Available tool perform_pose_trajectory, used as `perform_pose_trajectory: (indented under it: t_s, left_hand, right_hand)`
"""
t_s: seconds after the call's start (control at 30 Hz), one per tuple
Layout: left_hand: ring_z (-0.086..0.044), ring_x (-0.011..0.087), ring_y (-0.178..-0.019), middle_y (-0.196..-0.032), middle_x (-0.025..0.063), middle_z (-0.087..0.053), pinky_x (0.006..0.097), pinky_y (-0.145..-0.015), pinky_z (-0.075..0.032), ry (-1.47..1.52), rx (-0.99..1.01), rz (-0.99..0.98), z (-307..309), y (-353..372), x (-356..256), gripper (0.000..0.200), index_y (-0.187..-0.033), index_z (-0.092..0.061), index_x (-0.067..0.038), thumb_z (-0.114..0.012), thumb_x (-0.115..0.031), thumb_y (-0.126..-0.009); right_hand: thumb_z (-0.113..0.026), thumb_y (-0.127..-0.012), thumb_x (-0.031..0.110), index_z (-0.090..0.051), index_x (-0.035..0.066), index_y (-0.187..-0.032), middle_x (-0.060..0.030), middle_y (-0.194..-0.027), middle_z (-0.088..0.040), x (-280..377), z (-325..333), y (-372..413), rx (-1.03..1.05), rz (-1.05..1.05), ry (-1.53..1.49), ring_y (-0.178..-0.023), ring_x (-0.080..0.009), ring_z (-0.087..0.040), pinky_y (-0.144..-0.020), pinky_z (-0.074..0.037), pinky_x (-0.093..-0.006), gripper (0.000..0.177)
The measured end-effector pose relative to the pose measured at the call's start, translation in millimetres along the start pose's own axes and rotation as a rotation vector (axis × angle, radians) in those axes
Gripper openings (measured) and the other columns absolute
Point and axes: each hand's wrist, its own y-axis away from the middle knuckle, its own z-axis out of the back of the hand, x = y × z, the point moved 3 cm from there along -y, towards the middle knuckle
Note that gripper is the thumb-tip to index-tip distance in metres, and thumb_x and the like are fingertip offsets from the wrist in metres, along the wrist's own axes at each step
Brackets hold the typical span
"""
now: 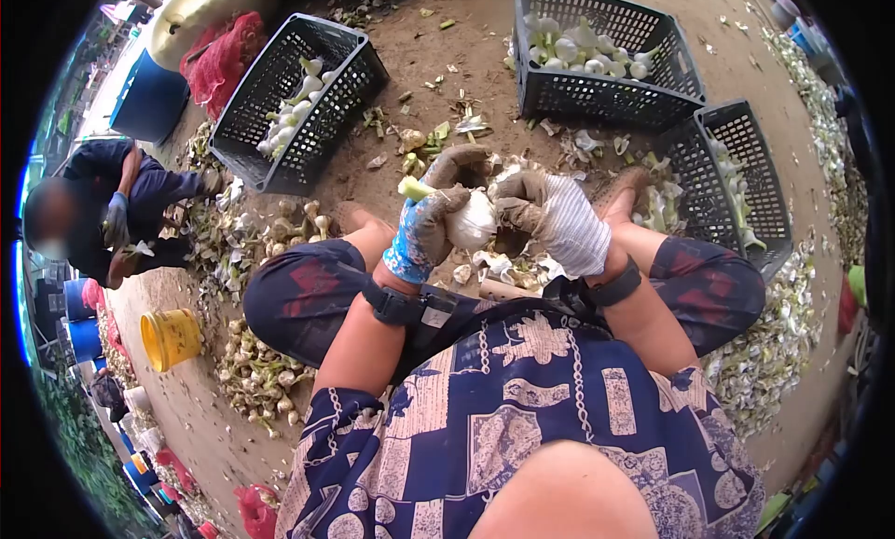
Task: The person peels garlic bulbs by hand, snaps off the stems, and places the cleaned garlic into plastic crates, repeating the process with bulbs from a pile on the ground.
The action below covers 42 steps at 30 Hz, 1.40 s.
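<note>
Left grip (421, 233) is closed around a garlic bulb (472, 222), thumb laid over it, with what looks like its pale green stem (416, 188) poking out the far side of the fist. The right grip (562, 220) has its fingers curled in just beside the bulb's other side; honestly can't tell if they're pinching the skin or only near it. Both are in gloves, the left one with a blue patterned cuff.

So the bulb is up off the dirt ground (447, 77), between the knees, over a mess of loose skins and scraps. For handling, I'd guess it's light and firm, but the papery outside probably slides and tears if you only pinch that. Better to cup the round body, or use the stem as a handle; a hard squeeze might bruise the cloves.

Around it: a dark crate (328, 121) of white bulbs ahead on the left, another crate (606, 103) ahead on the right, and a heap of bulbs (261, 376) beside the left knee.
</note>
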Motion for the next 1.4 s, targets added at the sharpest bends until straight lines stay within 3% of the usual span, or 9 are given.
perform_pose_trajectory:
  t_s: [0.3,0.5,0.67,0.83,0.9,0.93,1.23,1.33,1.4]
  left_hand:
    - [-0.045,0.0220,-0.116,-0.121,0.0103,-0.049,0.0324,-0.100,-0.033,-0.305,0.048,-0.061,-11.6,1.1,-14.3,0.061,-0.125,-0.045,0.000,-0.061,-0.021,-0.070]
    - [-0.031,0.0301,-0.129,-0.136,0.0192,-0.037,0.0430,-0.109,-0.022,0.452,0.172,-0.105,-11.4,-9.3,-20.6,0.077,-0.130,-0.039,-0.002,-0.061,-0.028,-0.062]
    - [-0.038,0.0306,-0.124,-0.137,0.0185,-0.034,0.0449,-0.106,-0.028,0.599,0.121,0.054,-12.7,-6.4,-12.6,0.083,-0.137,-0.029,-0.005,-0.058,-0.031,-0.064]
    - [-0.052,0.0307,-0.109,-0.123,0.0162,-0.050,0.0464,-0.101,-0.036,1.041,0.030,0.510,-5.2,-0.6,28.3,0.056,-0.123,-0.045,-0.002,-0.046,-0.046,-0.089]
    - [-0.052,0.0304,-0.108,-0.117,0.0154,-0.054,0.0460,-0.097,-0.039,0.445,-0.275,0.569,-5.0,0.0,27.6,0.044,-0.116,-0.049,-0.002,-0.040,-0.039,-0.093]
    - [-0.053,0.0297,-0.108,-0.117,0.0154,-0.054,0.0457,-0.095,-0.041,-0.286,0.129,0.204,12.6,5.2,35.5,0.041,-0.117,-0.050,-0.002,-0.039,-0.034,-0.093]
    - [-0.054,0.0268,-0.107,-0.115,0.0112,-0.057,0.0439,-0.095,-0.040,0.325,-0.116,0.529,23.7,5.5,52.7,0.038,-0.117,-0.051,-0.006,-0.037,-0.030,-0.091]
    - [-0.056,0.0271,-0.100,-0.107,0.0109,-0.060,0.0445,-0.089,-0.044,0.679,-0.284,0.580,34.5,1.3,56.6,0.031,-0.108,-0.055,-0.011,-0.041,-0.032,-0.090]
    - [-0.059,0.0284,-0.093,-0.101,0.0116,-0.061,0.0452,-0.084,-0.048,0.672,-0.261,0.509,40.9,-2.9,41.2,0.027,-0.101,-0.057,-0.013,-0.045,-0.034,-0.088]
  right_hand:
    - [-0.060,-0.077,0.009,-0.063,0.004,-0.086,-0.0172,-0.077,-0.061,-3.4,-7.7,7.3,-0.302,0.440,0.702,-0.064,-0.0329,-0.060,-0.059,-0.048,-0.0369,0.010]
    - [-0.054,-0.077,0.003,-0.062,0.003,-0.099,-0.0127,-0.083,-0.066,-42.5,27.2,-5.1,-0.105,-0.007,0.493,-0.075,-0.0254,-0.065,-0.066,-0.052,-0.0341,0.023]
    - [-0.064,-0.072,0.006,-0.046,0.007,-0.128,-0.0186,-0.121,-0.052,6.1,9.9,13.1,-0.198,0.603,0.793,-0.112,-0.0332,-0.052,-0.090,-0.047,-0.0359,0.059]
    - [-0.070,-0.070,0.011,-0.057,0.007,-0.110,-0.0131,-0.096,-0.058,22.9,-15.2,1.4,-0.002,0.658,0.761,-0.087,-0.0325,-0.058,-0.075,-0.048,-0.0378,0.042]
    - [-0.071,-0.070,0.012,-0.057,0.006,-0.111,-0.0139,-0.093,-0.059,13.6,-6.4,0.0,-0.048,0.480,0.716,-0.085,-0.0300,-0.060,-0.075,-0.048,-0.0360,0.044]
    - [-0.071,-0.070,0.012,-0.057,0.006,-0.111,-0.0139,-0.093,-0.059,12.8,-6.1,0.6,-0.044,0.474,0.717,-0.085,-0.0300,-0.060,-0.075,-0.048,-0.0360,0.044]
    - [-0.075,-0.071,0.014,-0.059,0.002,-0.082,-0.0074,-0.072,-0.057,-2.7,-2.9,-4.0,-0.132,0.393,0.647,-0.062,-0.0166,-0.055,-0.057,-0.046,-0.0294,0.022]
    - [-0.068,-0.072,0.019,-0.060,0.004,-0.077,-0.0141,-0.072,-0.059,-2.4,-2.2,7.5,0.187,0.367,0.871,-0.069,-0.0323,-0.060,-0.061,-0.047,-0.0375,0.018]
    - [-0.064,-0.072,0.017,-0.062,0.004,-0.079,-0.0166,-0.077,-0.063,-8.2,0.9,20.0,0.506,-0.068,1.200,-0.076,-0.0338,-0.063,-0.066,-0.049,-0.0408,0.015]
